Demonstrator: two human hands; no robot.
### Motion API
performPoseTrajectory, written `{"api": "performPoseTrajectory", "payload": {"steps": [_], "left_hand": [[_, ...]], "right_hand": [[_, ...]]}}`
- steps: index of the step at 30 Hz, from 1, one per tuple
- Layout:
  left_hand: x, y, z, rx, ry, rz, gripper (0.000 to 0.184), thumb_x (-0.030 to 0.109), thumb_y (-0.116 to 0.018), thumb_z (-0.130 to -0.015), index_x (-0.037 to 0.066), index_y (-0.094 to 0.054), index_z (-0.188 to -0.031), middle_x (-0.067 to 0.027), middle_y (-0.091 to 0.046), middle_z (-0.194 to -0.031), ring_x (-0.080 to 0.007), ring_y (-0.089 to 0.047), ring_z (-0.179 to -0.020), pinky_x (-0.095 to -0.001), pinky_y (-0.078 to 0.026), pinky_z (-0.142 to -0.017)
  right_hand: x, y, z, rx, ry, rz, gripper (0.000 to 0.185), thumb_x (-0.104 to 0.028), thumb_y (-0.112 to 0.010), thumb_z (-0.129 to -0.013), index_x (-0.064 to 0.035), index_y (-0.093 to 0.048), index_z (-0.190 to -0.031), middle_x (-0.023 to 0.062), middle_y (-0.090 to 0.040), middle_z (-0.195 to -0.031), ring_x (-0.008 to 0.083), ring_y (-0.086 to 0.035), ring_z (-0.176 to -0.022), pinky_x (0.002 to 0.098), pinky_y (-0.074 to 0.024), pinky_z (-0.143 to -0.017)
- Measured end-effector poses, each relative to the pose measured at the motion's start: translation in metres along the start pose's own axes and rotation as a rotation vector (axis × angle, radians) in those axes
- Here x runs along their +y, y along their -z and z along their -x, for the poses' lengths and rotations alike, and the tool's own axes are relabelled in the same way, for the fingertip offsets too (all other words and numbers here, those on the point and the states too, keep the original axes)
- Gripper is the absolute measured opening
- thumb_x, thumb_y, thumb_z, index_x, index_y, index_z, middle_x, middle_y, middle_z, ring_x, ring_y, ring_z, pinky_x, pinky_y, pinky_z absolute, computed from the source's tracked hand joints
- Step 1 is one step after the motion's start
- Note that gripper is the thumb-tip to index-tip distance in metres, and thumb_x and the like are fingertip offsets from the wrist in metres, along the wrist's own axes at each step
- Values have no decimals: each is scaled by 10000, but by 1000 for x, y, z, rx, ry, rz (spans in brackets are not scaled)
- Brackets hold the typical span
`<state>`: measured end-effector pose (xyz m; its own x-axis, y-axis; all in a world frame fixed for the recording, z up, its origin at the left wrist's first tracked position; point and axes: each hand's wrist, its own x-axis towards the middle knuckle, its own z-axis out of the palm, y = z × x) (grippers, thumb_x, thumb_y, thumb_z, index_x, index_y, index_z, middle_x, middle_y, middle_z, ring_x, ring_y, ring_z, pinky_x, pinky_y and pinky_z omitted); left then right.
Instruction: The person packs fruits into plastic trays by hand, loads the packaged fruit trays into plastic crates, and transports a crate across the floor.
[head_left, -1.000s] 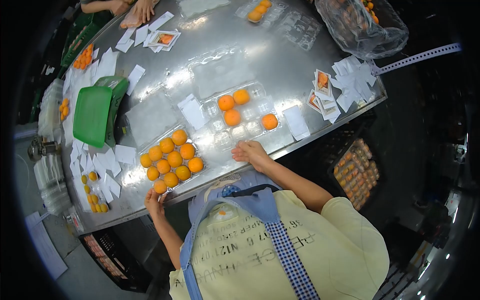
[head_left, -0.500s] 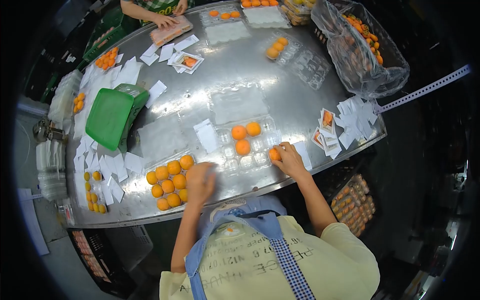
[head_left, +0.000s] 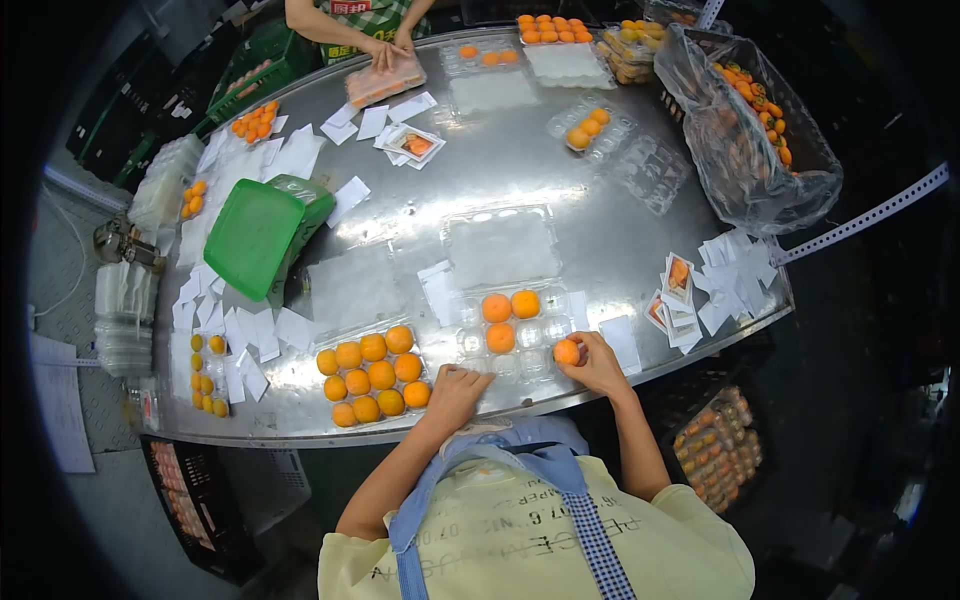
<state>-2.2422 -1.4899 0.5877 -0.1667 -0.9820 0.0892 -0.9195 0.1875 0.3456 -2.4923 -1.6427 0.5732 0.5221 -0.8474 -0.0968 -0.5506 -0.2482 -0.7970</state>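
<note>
My right hand (head_left: 598,363) has its fingers round an orange fruit (head_left: 567,352) at the right end of a clear plastic tray (head_left: 528,364). Three more orange fruits (head_left: 499,338) sit in that tray, and its lid (head_left: 502,247) lies folded back behind it. My left hand (head_left: 460,392) rests at the tray's near left corner with its fingers bent together; what they hold, if anything, is hidden. Left of it is a second clear tray filled with several oranges (head_left: 381,375), its lid (head_left: 352,288) open behind it. A white card (head_left: 440,290) lies between the two lids.
A green basket (head_left: 254,238) stands at the left among white cards. A black crate (head_left: 770,140) lined with plastic holds orange fruit at the back right. Printed cards (head_left: 678,278) lie at the right. Across the table, another person's hands (head_left: 385,52) touch a packed box (head_left: 386,78).
My left hand has moved from the left, past the full tray, to the partly filled one. My right hand has closed on the right-hand fruit. The view has shifted, showing more of the far side.
</note>
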Motion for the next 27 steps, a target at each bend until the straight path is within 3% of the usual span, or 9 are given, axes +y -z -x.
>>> {"api": "performPoseTrajectory", "payload": {"steps": [2, 6, 8, 10, 11, 14, 20, 27], "left_hand": [[0, -2, 5, -71, 27, 56, 307, 88, -581, -756, 102, -612, -1061, -70, -622, -878, -230, -583, -859, -395, -380, -836], [12, 22, -8, 147, 98, 358, 430, 253, -707, -753, 68, -596, -1124, -141, -631, -1011, -300, -597, -887, -385, -441, -814], [33, 46, -24, 52, 400, 886, 456, 195, -679, -811, 43, -524, -1213, -117, -626, -1060, -205, -598, -987, -317, -475, -846], [41, 52, -36, 72, 418, 1541, 507, 94, -606, -862, 46, -406, -1326, -129, -560, -1167, -176, -561, -1038, -300, -473, -855], [46, 62, -40, 80, 405, 1603, 505, 83, -603, -861, 38, -407, -1324, -133, -557, -1176, -177, -556, -1049, -304, -471, -862], [44, 56, -40, 121, 382, 1674, 499, 25, -592, -850, 3, -410, -1315, -132, -529, -1231, -190, -542, -1089, -327, -457, -901], [32, 45, -28, 237, 298, 1702, 506, -40, -597, -821, 14, -434, -1296, -121, -477, -1306, -206, -504, -1165, -340, -419, -978], [27, 39, -26, 309, 248, 1570, 550, -89, -646, -752, 22, -455, -1256, -104, -492, -1266, -200, -490, -1177, -340, -411, -993]], "right_hand": [[8, -3, 1, 24, 5, -100, 479, -184, -753, -695, -23, -562, -1103, 91, -540, -1036, 157, -544, -918, 288, -487, -723], [-38, 4, 1, 90, 63, -395, 494, -113, -746, -708, -52, -537, -1152, 77, -528, -1093, 167, -534, -996, 285, -494, -762], [-80, 11, 3, 107, 218, -368, 532, -65, -741, -695, -50, -505, -1172, 83, -498, -1142, 181, -524, -1025, 289, -491, -776], [-109, 11, 6, 84, 376, -392, 622, -52, -749, -665, -62, -455, -1213, 91, -495, -1170, 211, -522, -1040, 305, -486, -789], [-118, 12, 7, 69, 436, -343, 623, -50, -749, -662, -60, -456, -1211, 95, -492, -1178, 218, -523, -1039, 307, -486, -792], [-127, 8, 9, 78, 606, -168, 646, -25, -744, -649, -48, -450, -1223, 115, -493, -1192, 243, -523, -1028, 307, -485, -804], [-115, -7, 12, -95, 387, -651, 690, 3, -713, -686, -45, -395, -1297, 107, -473, -1217, 218, -502, -1078, 305, -470, -815], [-109, -23, 6, -239, 69, -758, 623, -58, -720, -749, -38, -421, -1294, 104, -526, -1208, 197, -530, -1087, 291, -481, -810]]}}
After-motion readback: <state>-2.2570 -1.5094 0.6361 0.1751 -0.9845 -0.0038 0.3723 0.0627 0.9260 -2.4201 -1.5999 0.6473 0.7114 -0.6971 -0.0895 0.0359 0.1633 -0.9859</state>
